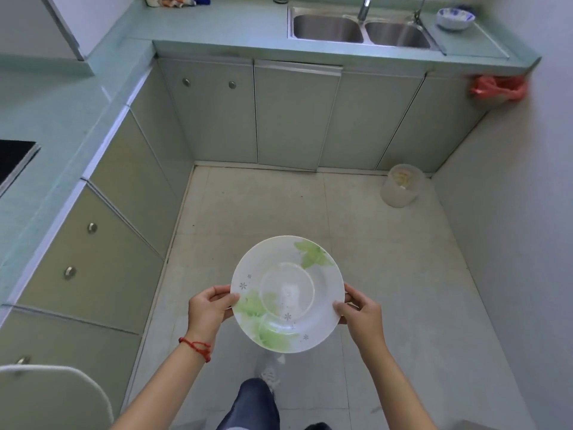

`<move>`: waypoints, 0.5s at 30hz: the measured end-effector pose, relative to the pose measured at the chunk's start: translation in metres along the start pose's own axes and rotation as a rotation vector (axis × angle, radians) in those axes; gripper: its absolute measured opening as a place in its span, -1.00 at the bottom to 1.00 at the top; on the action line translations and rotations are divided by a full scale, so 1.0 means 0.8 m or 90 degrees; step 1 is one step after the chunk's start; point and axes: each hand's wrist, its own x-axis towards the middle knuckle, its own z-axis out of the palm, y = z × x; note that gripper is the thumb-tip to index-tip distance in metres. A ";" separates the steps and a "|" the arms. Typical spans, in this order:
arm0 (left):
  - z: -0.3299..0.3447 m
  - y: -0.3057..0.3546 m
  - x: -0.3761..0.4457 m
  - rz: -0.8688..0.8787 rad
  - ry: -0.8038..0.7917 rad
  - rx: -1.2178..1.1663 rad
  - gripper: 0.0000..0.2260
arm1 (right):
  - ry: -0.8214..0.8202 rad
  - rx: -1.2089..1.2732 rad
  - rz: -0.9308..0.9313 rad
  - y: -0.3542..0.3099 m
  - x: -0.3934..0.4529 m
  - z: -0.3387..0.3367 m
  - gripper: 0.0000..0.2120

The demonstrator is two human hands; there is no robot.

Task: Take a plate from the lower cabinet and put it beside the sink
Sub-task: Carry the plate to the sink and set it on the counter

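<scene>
A white plate [287,294] with green leaf prints is held level over the floor in the lower middle of the head view. My left hand [208,310] grips its left rim with the thumb on top, and my right hand [359,311] grips its right rim the same way. A steel double sink [361,31] is set in the pale green counter [223,29] at the far end of the kitchen, well ahead of the plate. Lower cabinets [294,116] under that counter have their doors shut.
A blue-patterned white bowl [455,18] stands on the counter right of the sink. A pale bin [401,185] sits on the floor by the right cabinets, and a red bag [499,88] hangs at the counter's right end. More cabinets [93,240] and a black hob [14,159] run along the left.
</scene>
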 end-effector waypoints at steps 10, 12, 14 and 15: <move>0.046 0.102 0.153 0.000 -0.003 -0.010 -0.89 | -0.019 0.018 -0.025 -0.095 0.145 0.067 -0.54; 0.057 0.117 0.183 -0.001 0.007 -0.008 -0.89 | -0.022 0.011 -0.025 -0.110 0.177 0.078 -0.55; 0.069 0.133 0.215 0.003 0.010 -0.015 -0.89 | -0.029 0.011 -0.023 -0.127 0.213 0.090 -0.54; 0.076 0.142 0.233 0.003 0.011 -0.017 -0.89 | -0.034 0.013 -0.025 -0.136 0.232 0.096 -0.53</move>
